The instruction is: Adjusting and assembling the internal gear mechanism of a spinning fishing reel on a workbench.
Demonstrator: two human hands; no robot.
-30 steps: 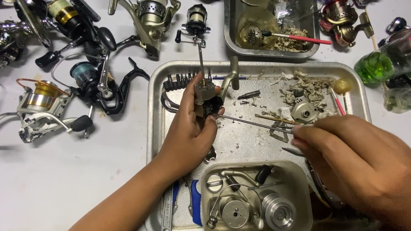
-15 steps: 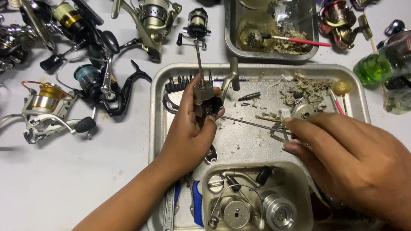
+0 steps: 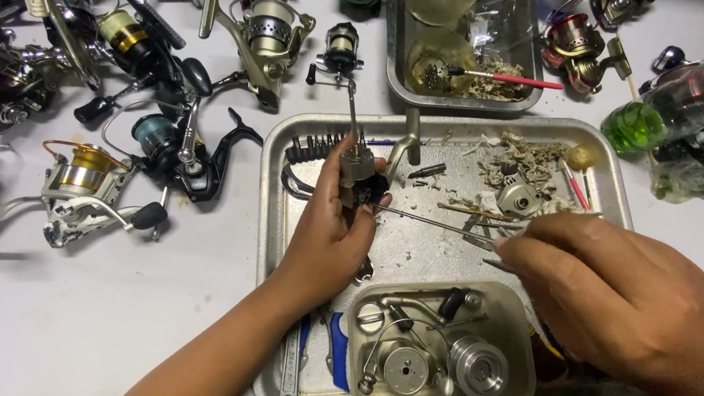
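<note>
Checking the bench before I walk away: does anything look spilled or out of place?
Yes. Pale crumbly debris is strewn over the upper right of the tray, around a small reel part. The left hand holds a stripped reel body; the right hand works a thin tool into it.

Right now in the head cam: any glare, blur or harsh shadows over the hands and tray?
Head view: even overhead light and soft shadows; mild glare on the metal tray rim and the green bottle; left hand and the reel body it grips look sharp; right hand, closest to the lens, looks slightly soft; the thin tool it holds stays legible.
</note>
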